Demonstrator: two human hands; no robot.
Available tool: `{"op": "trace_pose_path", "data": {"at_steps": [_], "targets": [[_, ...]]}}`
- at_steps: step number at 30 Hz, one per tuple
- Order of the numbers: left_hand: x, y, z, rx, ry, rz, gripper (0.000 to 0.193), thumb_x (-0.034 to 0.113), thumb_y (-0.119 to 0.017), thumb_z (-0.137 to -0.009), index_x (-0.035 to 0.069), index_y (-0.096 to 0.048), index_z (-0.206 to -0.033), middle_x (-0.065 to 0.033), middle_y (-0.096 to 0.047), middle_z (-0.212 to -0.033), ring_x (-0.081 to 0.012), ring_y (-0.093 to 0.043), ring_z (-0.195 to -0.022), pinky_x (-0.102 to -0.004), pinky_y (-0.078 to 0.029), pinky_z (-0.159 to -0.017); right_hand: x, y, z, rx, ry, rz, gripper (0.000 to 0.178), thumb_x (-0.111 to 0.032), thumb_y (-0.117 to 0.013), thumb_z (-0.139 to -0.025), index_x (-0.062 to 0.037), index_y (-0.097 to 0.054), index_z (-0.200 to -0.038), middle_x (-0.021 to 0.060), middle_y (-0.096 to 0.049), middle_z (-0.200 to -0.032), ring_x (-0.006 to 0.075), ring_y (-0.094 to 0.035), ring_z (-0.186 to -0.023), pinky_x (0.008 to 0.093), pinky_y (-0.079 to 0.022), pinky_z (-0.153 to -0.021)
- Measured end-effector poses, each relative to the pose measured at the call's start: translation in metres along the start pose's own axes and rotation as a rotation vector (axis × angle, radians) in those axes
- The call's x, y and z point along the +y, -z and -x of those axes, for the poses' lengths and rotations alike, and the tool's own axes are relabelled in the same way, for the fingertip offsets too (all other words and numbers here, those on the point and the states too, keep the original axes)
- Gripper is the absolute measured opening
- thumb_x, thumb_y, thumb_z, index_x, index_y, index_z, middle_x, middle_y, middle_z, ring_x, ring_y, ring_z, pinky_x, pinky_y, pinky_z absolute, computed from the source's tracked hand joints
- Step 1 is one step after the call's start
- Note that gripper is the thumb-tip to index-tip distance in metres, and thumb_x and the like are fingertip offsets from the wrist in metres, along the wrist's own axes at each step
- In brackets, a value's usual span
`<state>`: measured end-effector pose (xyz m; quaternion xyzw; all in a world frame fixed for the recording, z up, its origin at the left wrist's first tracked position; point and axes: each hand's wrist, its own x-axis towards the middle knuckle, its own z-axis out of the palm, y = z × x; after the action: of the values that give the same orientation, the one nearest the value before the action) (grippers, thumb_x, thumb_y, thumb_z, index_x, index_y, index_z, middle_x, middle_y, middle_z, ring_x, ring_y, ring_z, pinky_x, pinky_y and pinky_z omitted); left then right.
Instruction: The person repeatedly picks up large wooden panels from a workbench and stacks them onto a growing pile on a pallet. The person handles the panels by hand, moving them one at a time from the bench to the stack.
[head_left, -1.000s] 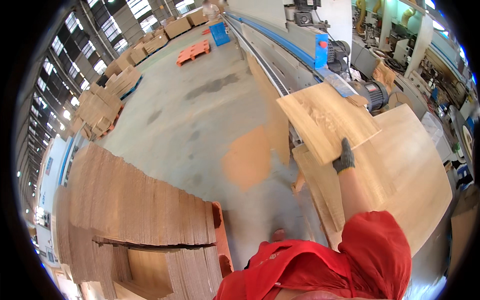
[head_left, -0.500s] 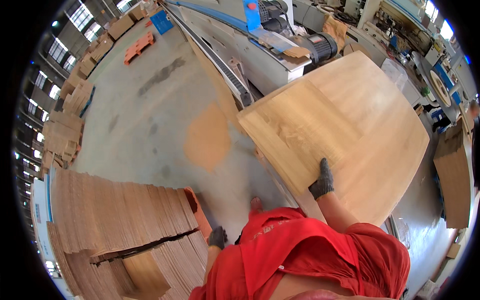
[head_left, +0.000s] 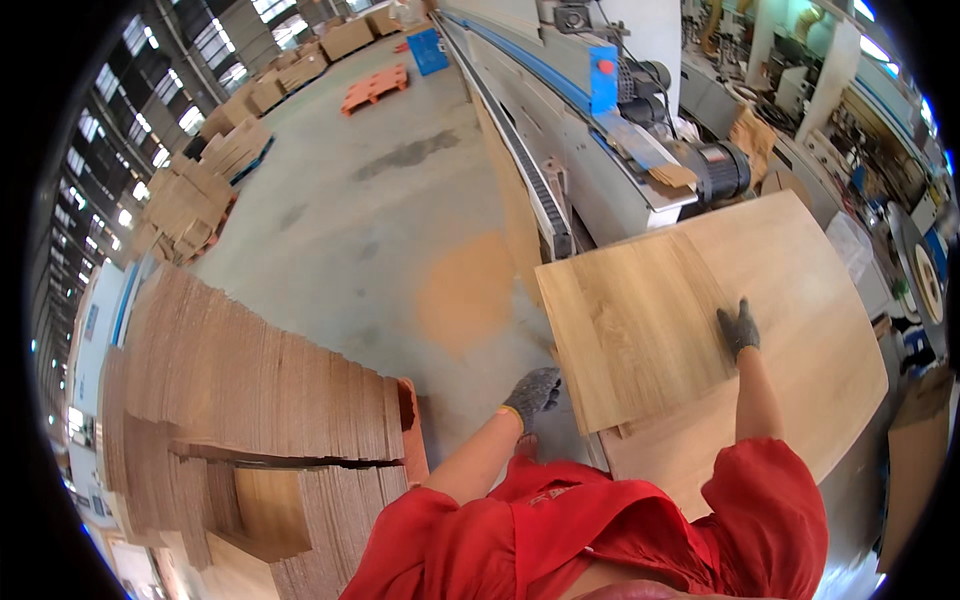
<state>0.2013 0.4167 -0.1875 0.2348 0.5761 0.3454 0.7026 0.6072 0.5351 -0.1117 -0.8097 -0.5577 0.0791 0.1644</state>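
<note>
A rectangular wood-grain panel (head_left: 640, 335) lies on a larger pale wooden tabletop (head_left: 815, 340), its near left corner jutting past the tabletop's left edge. My right hand (head_left: 740, 328), in a dark grey knit glove, rests against the panel's right edge with thumb and fingers apart. My left hand (head_left: 535, 392), gloved the same way, is in the air just left of the panel, apart from it. Its fingers are loosely bent and nothing shows in them. A small piece of wood pokes out under the panel's near edge.
Stacked brown panels (head_left: 260, 370) stand on an orange pallet (head_left: 412, 430) at my left. Ahead runs a long grey machine (head_left: 520, 120) with a black motor (head_left: 715, 170). Sawdust (head_left: 465, 290) covers part of the floor. Further off are an orange pallet and stacked cartons (head_left: 185, 205).
The panel has turned and shifted toward me over the tabletop's left edge. My right hand has moved from its near edge to its right edge. My left hand has risen toward the panel.
</note>
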Motion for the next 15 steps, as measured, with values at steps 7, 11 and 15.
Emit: {"op": "trace_pose_path", "data": {"at_steps": [7, 11, 15], "targets": [[0.022, -0.039, -0.021, 0.297, -0.213, -0.119, 0.064, 0.046, -0.062, -0.084, -0.007, -0.054, -0.119, -0.0186, -0.062, -0.114, -0.0298, -0.060, -0.100, -0.0371, -0.047, -0.085, -0.011, -0.031, 0.049, -0.043, 0.048, 0.097, 0.065, -0.046, -0.060, -0.081, -0.0072, -0.045, -0.131, 0.0238, -0.057, -0.111, 0.0413, -0.055, -0.101, 0.0478, -0.044, -0.086], [0.004, -0.028, 0.003, 0.429, -0.220, -0.232, 0.059, 0.048, -0.064, -0.082, -0.005, -0.061, -0.109, -0.0180, -0.066, -0.100, -0.0285, -0.063, -0.091, -0.0372, -0.048, -0.080, -0.011, -0.035, 0.117, 0.009, 0.085, 0.016, 0.073, -0.041, -0.064, -0.080, -0.0015, -0.037, -0.135, 0.0268, -0.056, -0.111, 0.0423, -0.054, -0.100, 0.0479, -0.043, -0.087], [-0.026, 0.008, 0.030, 0.529, -0.230, -0.419, 0.055, 0.047, -0.060, -0.085, -0.003, -0.062, -0.106, -0.0178, -0.067, -0.096, -0.0297, -0.063, -0.090, -0.0386, -0.048, -0.080, -0.010, -0.023, 0.176, -0.109, -0.020, -0.079, 0.077, -0.037, -0.067, -0.077, 0.0004, -0.035, -0.137, 0.0273, -0.055, -0.113, 0.0427, -0.051, -0.106, 0.0479, -0.041, -0.091]]}}
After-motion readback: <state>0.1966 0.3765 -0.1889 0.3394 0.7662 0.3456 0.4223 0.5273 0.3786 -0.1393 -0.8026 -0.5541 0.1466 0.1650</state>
